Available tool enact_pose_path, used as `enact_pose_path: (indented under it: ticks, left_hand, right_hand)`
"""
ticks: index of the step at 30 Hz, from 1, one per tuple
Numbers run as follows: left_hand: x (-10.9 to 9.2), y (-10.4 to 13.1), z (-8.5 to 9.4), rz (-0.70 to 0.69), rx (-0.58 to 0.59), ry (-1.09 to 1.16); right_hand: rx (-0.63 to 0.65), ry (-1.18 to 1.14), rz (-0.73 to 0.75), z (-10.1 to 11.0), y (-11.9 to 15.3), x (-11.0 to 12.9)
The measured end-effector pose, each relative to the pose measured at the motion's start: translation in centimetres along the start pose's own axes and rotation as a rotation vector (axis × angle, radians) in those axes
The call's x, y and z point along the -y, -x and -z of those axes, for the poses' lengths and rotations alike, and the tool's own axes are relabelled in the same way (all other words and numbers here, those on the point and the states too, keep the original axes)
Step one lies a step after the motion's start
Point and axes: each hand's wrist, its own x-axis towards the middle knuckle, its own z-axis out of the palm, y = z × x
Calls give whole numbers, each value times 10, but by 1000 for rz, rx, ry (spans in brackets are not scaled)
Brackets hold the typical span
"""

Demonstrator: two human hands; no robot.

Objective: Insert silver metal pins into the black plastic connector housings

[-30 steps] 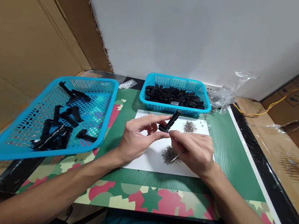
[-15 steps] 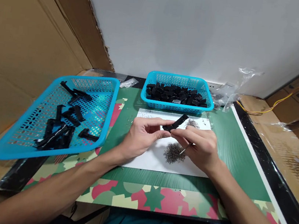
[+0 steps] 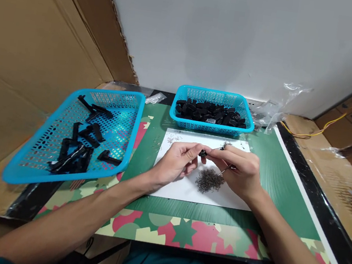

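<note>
Left hand (image 3: 180,161) pinches a black part (image 3: 203,153) at center frame as the right hand (image 3: 241,169), gripping a thin metal rod (image 3: 224,170), touches it above white paper (image 3: 174,191) on a green mat (image 3: 277,177) white-edged at right, blue baskets (image 3: 211,127) left and upper center, pale wall (image 3: 209,32) behind

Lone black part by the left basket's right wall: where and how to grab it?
Likely best: pinch the black part across its narrow stem, from above. The wider head could stop slipping; the other black parts lie apart, while the basket's right wall crowds the stem end.
</note>
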Motion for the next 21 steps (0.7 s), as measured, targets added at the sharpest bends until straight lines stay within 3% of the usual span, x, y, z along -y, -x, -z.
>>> enact_pose_path:
  ticks: [6,11,16,21]
  left_hand:
    - [-7,0,5,-372,-104,-519]
    - [-7,1,5,-454,-190,-688]
    - [1,1,9,-478,-249,-811]
    - [11,0,13,-506,-214,-928]
  right_hand:
    - [43,1,-21,5,-1,-5]
    - [97,-43,-71,7,-2,-6]
    - [197,7,-238,12,-6,-2]
    - [248,-41,-235,11,-5,-10]
